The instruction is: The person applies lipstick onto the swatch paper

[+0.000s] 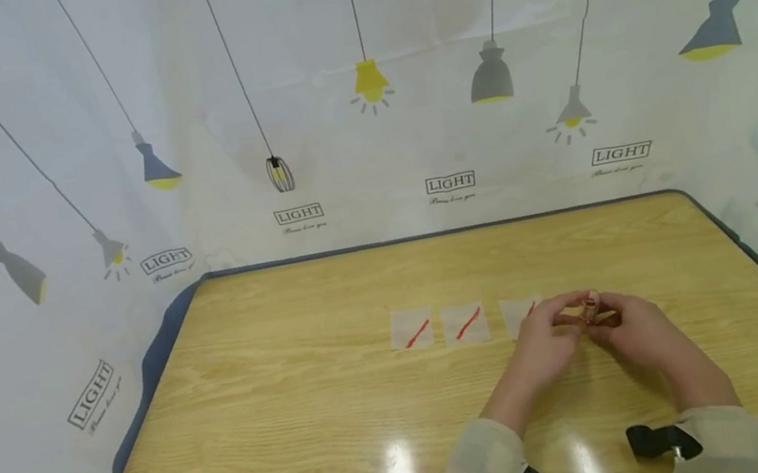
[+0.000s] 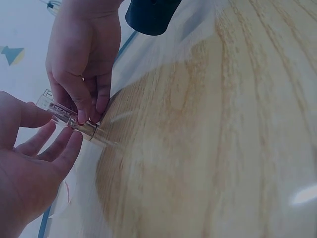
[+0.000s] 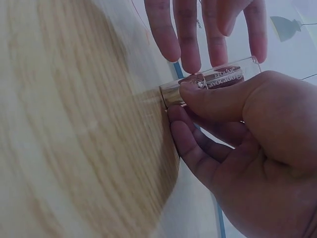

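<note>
A small clear lipstick tube [image 1: 591,307] with white "avocado" lettering, a reddish inside and a gold base [image 3: 172,95] is upright between the two hands, its base right at the tabletop. My right hand [image 1: 640,327] pinches its lower part, with the thumb [image 3: 213,101] on one side and curled fingers on the other. My left hand [image 1: 546,342] is on the opposite side, its fingers [image 3: 188,47] extended toward the tube, one fingertip at the upper end. In the right wrist view the left thumb stands apart from the tube.
Three white paper squares with red slanted strokes lie in a row: left square [image 1: 402,325], middle square [image 1: 455,320] and right square [image 1: 512,313], the last partly behind the left hand. The wooden table [image 1: 268,425] meets a lamp-printed curtain [image 1: 315,45] at the back and sides.
</note>
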`<action>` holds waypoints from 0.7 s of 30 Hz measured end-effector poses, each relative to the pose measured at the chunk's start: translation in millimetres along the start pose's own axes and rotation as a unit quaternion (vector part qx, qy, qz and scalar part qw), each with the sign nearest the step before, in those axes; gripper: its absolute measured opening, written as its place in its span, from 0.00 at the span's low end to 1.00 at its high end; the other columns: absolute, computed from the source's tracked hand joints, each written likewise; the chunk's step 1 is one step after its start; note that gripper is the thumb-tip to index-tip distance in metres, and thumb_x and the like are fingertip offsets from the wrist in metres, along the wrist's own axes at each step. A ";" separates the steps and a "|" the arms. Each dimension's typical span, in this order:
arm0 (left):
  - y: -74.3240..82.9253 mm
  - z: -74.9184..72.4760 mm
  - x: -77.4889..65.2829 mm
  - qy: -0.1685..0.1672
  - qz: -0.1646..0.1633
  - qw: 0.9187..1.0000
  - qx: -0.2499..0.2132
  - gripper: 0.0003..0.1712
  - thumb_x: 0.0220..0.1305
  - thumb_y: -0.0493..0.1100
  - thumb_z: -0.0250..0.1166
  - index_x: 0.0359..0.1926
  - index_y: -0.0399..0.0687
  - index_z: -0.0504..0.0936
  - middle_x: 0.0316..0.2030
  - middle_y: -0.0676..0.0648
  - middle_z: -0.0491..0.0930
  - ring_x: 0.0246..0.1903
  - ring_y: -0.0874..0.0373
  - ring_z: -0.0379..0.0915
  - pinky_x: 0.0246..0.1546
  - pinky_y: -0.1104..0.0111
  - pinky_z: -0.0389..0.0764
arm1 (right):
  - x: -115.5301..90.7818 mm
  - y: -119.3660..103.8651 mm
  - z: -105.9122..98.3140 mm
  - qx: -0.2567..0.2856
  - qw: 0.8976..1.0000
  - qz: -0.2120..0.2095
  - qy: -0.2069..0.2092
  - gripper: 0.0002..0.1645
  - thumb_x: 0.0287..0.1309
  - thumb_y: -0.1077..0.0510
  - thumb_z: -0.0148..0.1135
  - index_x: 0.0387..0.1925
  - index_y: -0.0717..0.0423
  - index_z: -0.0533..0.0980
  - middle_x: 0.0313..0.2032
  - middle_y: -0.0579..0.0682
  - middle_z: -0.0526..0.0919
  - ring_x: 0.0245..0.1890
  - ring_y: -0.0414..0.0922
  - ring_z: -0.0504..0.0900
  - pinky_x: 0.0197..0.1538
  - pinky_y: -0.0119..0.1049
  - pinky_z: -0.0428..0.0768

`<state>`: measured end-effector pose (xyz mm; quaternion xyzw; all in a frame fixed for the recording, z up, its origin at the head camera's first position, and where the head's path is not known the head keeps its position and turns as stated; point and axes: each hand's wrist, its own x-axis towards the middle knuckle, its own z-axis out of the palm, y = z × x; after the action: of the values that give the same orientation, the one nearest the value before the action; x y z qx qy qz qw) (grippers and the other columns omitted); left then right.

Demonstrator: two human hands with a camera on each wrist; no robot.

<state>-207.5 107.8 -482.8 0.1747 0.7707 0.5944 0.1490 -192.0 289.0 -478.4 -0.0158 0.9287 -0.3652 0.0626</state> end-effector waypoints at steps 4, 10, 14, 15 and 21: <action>0.4 -0.6 0.7 -0.004 0.008 1.000 0.003 0.31 0.76 0.32 0.60 0.68 0.71 0.81 0.65 0.58 0.78 0.58 0.64 0.81 0.36 0.76 0.80 | -0.2 0.0 -0.6 0.002 1.000 0.001 -0.004 0.31 0.75 0.59 0.63 0.71 0.73 0.69 0.64 0.75 0.79 0.60 0.71 0.83 0.61 0.65 0.82; 0.7 -1.3 1.0 -0.003 0.010 1.000 0.015 0.32 0.75 0.30 0.60 0.69 0.70 0.80 0.66 0.55 0.78 0.58 0.63 0.81 0.34 0.76 0.79 | -1.4 1.0 0.3 0.002 1.000 0.001 0.000 0.32 0.74 0.58 0.64 0.71 0.71 0.69 0.64 0.74 0.79 0.61 0.71 0.82 0.61 0.65 0.81; 3.3 -5.6 -0.3 0.011 0.009 1.000 0.022 0.33 0.75 0.29 0.59 0.70 0.69 0.80 0.66 0.53 0.78 0.58 0.62 0.80 0.38 0.76 0.80 | -4.1 -0.2 -3.0 -0.002 1.000 0.009 -0.015 0.36 0.74 0.57 0.64 0.74 0.71 0.65 0.68 0.75 0.74 0.63 0.71 0.81 0.61 0.65 0.82; 4.8 -7.7 -0.9 0.015 0.011 1.000 0.023 0.33 0.75 0.30 0.60 0.70 0.69 0.80 0.66 0.52 0.78 0.59 0.61 0.80 0.41 0.76 0.81 | -5.2 -1.9 -5.3 -0.006 1.000 0.012 -0.021 0.38 0.74 0.57 0.64 0.75 0.72 0.63 0.69 0.77 0.72 0.62 0.71 0.81 0.60 0.64 0.83; 18.8 -31.2 -8.5 0.043 0.025 0.998 0.032 0.27 0.78 0.38 0.62 0.71 0.69 0.78 0.70 0.55 0.75 0.64 0.58 0.76 0.57 0.71 0.82 | -18.2 -29.1 -24.6 -0.072 0.997 0.019 -0.030 0.55 0.77 0.43 0.61 0.78 0.81 0.48 0.72 0.87 0.57 0.64 0.78 0.73 0.59 0.69 0.81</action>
<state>-211.8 81.4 -456.6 0.1732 0.7906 0.5796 0.0949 -177.6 285.7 -438.9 -0.0139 0.9503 -0.2958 0.0959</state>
